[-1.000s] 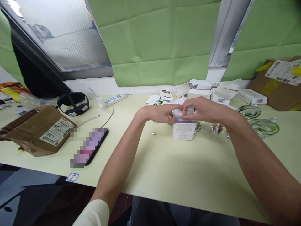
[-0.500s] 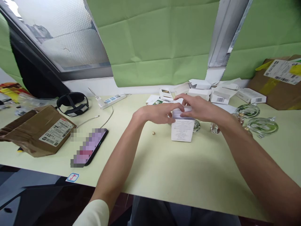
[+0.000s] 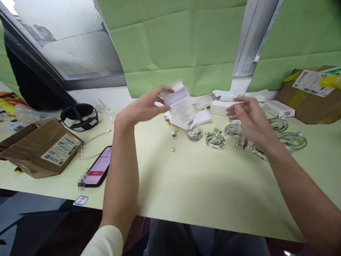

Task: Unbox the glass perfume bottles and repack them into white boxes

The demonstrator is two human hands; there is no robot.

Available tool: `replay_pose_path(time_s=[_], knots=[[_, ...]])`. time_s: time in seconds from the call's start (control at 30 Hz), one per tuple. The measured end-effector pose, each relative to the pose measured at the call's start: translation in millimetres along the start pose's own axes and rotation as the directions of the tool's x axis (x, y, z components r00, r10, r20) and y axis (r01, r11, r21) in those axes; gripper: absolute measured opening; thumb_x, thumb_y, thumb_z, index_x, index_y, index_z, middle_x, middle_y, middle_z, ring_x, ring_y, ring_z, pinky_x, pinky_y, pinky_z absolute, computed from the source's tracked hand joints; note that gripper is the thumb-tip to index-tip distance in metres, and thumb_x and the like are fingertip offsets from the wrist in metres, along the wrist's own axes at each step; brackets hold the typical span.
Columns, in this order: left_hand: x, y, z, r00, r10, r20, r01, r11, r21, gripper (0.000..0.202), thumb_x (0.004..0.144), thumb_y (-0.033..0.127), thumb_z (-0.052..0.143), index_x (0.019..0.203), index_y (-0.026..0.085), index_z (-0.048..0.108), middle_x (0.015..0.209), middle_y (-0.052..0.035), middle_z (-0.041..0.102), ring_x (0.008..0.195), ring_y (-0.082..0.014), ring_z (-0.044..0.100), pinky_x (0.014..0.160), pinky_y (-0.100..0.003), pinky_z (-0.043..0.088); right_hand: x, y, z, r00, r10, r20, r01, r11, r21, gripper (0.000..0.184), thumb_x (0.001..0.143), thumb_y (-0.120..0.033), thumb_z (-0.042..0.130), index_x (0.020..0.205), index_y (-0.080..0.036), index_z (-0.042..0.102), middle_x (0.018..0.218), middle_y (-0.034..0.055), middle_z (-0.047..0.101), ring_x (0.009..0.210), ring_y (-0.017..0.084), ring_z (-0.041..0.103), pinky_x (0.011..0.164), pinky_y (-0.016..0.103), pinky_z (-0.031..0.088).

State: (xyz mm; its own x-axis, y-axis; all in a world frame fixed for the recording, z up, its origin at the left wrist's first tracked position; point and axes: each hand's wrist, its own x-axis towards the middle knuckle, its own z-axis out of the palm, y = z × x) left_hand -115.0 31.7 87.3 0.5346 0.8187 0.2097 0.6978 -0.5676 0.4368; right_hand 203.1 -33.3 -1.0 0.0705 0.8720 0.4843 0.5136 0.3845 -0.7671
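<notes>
My left hand (image 3: 149, 104) grips a small white printed box (image 3: 182, 106) by its left edge. The box is tilted, its lined end toward me, above other white cartons at the back of the table. My right hand (image 3: 252, 117) is empty, its fingers apart, over several clear glass perfume bottles (image 3: 215, 140). One round glass bottle (image 3: 194, 134) lies just in front of the box. Near it are a silver cap (image 3: 174, 133), a gold cap (image 3: 217, 130) and a tiny gold piece (image 3: 173, 149).
White cartons (image 3: 221, 107) line the back by the wall. An open brown cardboard box (image 3: 45, 149), a headset (image 3: 80, 118) and a phone (image 3: 97, 169) are at left. Another brown box (image 3: 306, 103) stands at back right.
Both hands were together on the white box. My left hand has carried it left and up, tilting it; my right hand has let go and moved right. Bottles and caps behind it now show.
</notes>
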Motion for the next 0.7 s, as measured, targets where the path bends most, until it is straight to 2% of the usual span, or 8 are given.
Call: replay_pose_path(time_s=[0.13, 0.27, 0.33, 0.4, 0.57, 0.63, 0.7], knots=[[6, -19, 2.5, 0.966, -0.168, -0.196, 0.185, 0.980, 0.073, 0.056, 0.088, 0.030, 0.055, 0.141, 0.032, 0.038, 0.136, -0.0065, 0.053, 0.116, -0.0245, 0.055, 0.087, -0.034, 0.050, -30, 33, 25, 0.995, 0.094, 0.033, -0.094, 0.996, -0.009, 0.048, 0.098, -0.054, 0.037, 0.138, -0.027, 0.034, 0.130, 0.0118, 0.057, 0.123, 0.028, 0.056, 0.101, 0.046, 0.049], [8, -47, 1.0, 0.915, -0.317, -0.250, 0.345, 0.935, 0.077, 0.057, 0.086, 0.028, 0.056, 0.140, 0.032, 0.040, 0.118, -0.0073, 0.060, 0.105, -0.0241, 0.060, 0.080, -0.034, 0.051, -43, 54, 33, 0.966, 0.118, 0.229, -0.110, 0.993, -0.051, 0.075, 0.088, -0.056, 0.059, 0.146, -0.024, 0.024, 0.137, 0.0159, 0.053, 0.130, 0.028, 0.051, 0.106, 0.048, 0.044], [6, -61, -3.1, 0.891, -0.397, -0.221, 0.423, 0.902, 0.086, 0.058, 0.083, 0.030, 0.060, 0.138, 0.033, 0.043, 0.108, -0.0065, 0.063, 0.095, -0.0236, 0.062, 0.076, -0.035, 0.051, -46, 59, 33, 0.936, 0.157, 0.315, -0.117, 0.983, -0.141, 0.085, 0.082, -0.053, 0.067, 0.150, -0.025, 0.022, 0.141, 0.0176, 0.052, 0.131, 0.032, 0.050, 0.107, 0.051, 0.043], [6, -75, -6.6, 0.885, -0.444, -0.140, 0.460, 0.879, 0.123, 0.060, 0.077, 0.033, 0.065, 0.135, 0.034, 0.048, 0.102, -0.0054, 0.064, 0.090, -0.0236, 0.062, 0.074, -0.036, 0.051, -47, 61, 32, 0.911, 0.204, 0.359, -0.130, 0.967, -0.218, 0.084, 0.083, -0.051, 0.066, 0.151, -0.028, 0.023, 0.144, 0.0183, 0.049, 0.133, 0.035, 0.049, 0.106, 0.055, 0.042], [8, -94, -5.6, 0.898, -0.430, 0.095, 0.392, 0.880, 0.269, 0.057, 0.068, 0.035, 0.069, 0.124, 0.035, 0.058, 0.112, -0.0044, 0.065, 0.097, -0.0253, 0.063, 0.081, -0.037, 0.052, -48, 65, 35, 0.912, 0.237, 0.335, -0.152, 0.953, -0.261, 0.069, 0.088, -0.046, 0.060, 0.149, -0.028, 0.032, 0.140, 0.0173, 0.054, 0.133, 0.035, 0.049, 0.105, 0.056, 0.041], [10, -95, -3.4, 0.897, -0.420, 0.137, 0.375, 0.887, 0.269, 0.059, 0.068, 0.035, 0.068, 0.125, 0.036, 0.057, 0.115, -0.0036, 0.065, 0.101, -0.0246, 0.062, 0.085, -0.036, 0.051, -47, 65, 35, 0.914, 0.237, 0.329, -0.164, 0.958, -0.234, 0.068, 0.088, -0.043, 0.060, 0.149, -0.028, 0.033, 0.138, 0.0167, 0.055, 0.131, 0.034, 0.052, 0.105, 0.055, 0.041], [10, -91, -2.0, 0.897, -0.422, 0.134, 0.376, 0.885, 0.273, 0.059, 0.068, 0.037, 0.069, 0.125, 0.038, 0.057, 0.119, -0.0031, 0.064, 0.104, -0.0248, 0.061, 0.089, -0.037, 0.050, -47, 63, 33, 0.901, 0.235, 0.364, -0.174, 0.965, -0.194, 0.069, 0.088, -0.042, 0.060, 0.150, -0.029, 0.031, 0.141, 0.0161, 0.054, 0.134, 0.033, 0.049, 0.107, 0.054, 0.040]])
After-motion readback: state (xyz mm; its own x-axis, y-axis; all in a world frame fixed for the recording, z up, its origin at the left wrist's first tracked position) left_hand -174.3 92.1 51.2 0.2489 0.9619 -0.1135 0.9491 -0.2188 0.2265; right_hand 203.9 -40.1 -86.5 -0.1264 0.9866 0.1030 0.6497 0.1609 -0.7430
